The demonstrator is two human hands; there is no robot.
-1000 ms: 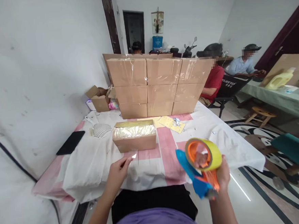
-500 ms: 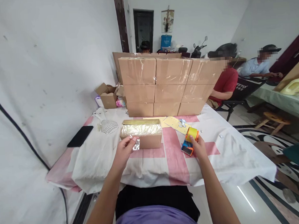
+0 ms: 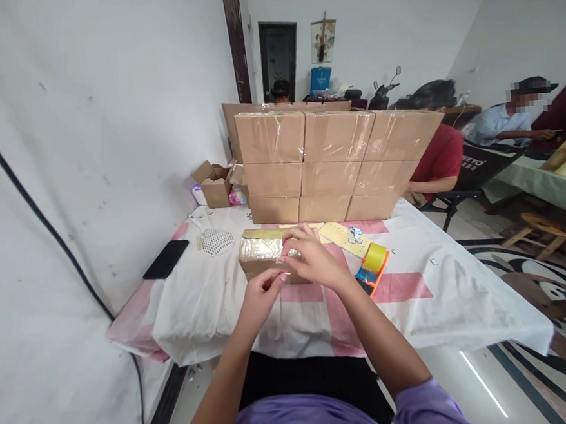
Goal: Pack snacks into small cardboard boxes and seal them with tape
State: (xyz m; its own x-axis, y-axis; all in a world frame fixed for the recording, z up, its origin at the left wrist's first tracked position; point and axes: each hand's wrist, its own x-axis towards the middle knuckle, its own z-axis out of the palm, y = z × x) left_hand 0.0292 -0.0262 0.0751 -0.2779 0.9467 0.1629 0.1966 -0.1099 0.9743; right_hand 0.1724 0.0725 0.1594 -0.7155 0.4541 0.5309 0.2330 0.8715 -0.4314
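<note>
In front of me a small cardboard box (image 3: 254, 267) stands on the table, shiny clear tape stretched over its top and a raised flap along the far edge. My left hand (image 3: 264, 293) is closed at the near side of the box, thumb and forefinger pinching a small strip of clear tape. Just above it, my right hand (image 3: 310, 256) reaches across the box's right part with bent fingers, pinching at the same strip; its fingers partly hide the box top. A tape dispenser (image 3: 375, 262) with a yellow roll and orange frame lies to the right, untouched.
Behind the box rises a stack of taped cartons (image 3: 335, 160). A yellow printed sheet (image 3: 340, 237) lies near the dispenser. At left are a white perforated paddle (image 3: 217, 241) and a black phone (image 3: 166, 259). A person in a red shirt (image 3: 441, 156) sits beyond the stack.
My right hand has let go of the tape dispenser, leaving it on the table, and moved left to the box. My left hand still pinches the strip. The view has shifted slightly.
</note>
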